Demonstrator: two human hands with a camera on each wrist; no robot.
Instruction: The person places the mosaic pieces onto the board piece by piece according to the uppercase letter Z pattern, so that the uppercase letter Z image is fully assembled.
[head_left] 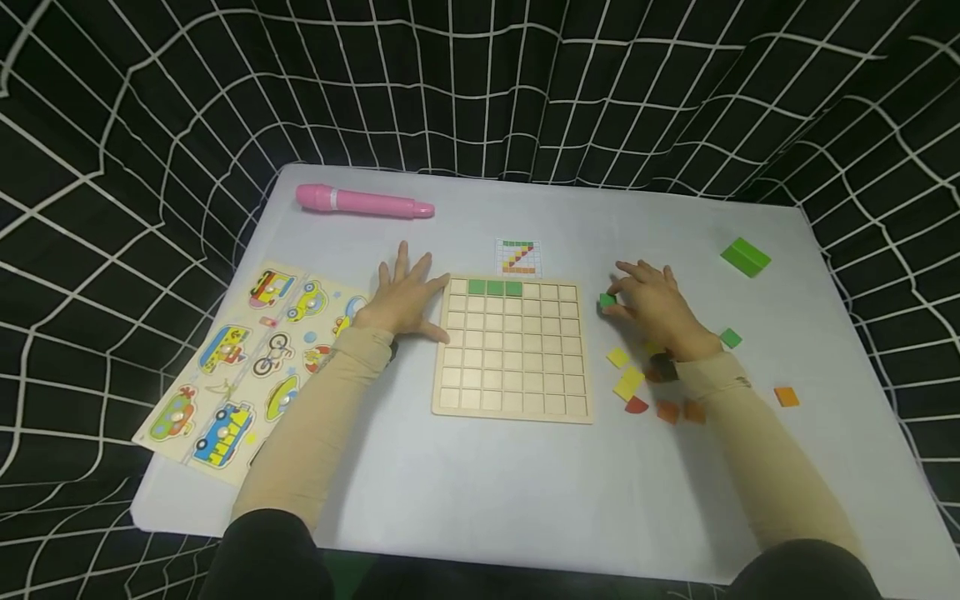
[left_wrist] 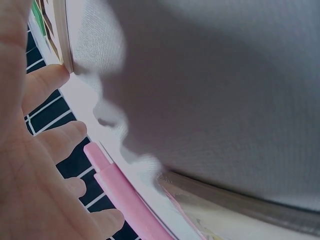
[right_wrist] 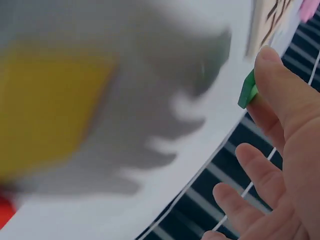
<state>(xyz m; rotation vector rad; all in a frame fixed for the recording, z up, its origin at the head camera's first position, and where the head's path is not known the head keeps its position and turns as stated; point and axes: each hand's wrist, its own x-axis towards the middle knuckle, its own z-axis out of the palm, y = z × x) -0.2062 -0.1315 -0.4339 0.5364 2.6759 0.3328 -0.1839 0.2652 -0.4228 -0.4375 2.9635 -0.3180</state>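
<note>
A wooden grid board [head_left: 513, 414] lies mid-table, with three green square tiles [head_left: 496, 288] side by side in its top row. My left hand [head_left: 401, 302] touches the board's left edge with straight, spread fingers; in the left wrist view a fingertip [left_wrist: 60, 75] meets the rim. To the right of the board, my right hand [head_left: 648, 304] pinches a green square tile [right_wrist: 247, 90] between thumb and index finger, its other fingers loosely spread. Just above the board lies a small pattern card [head_left: 518, 257] printed with coloured squares.
Yellow tiles [head_left: 628, 383], a red quarter-round piece [head_left: 637, 406] and orange tiles [head_left: 667, 411] lie below the right hand. A green tile [head_left: 731, 337], an orange tile [head_left: 787, 397] and a green block [head_left: 746, 257] sit farther right. A vehicle puzzle board [head_left: 258, 367] and a pink microphone-shaped object [head_left: 367, 202] are left.
</note>
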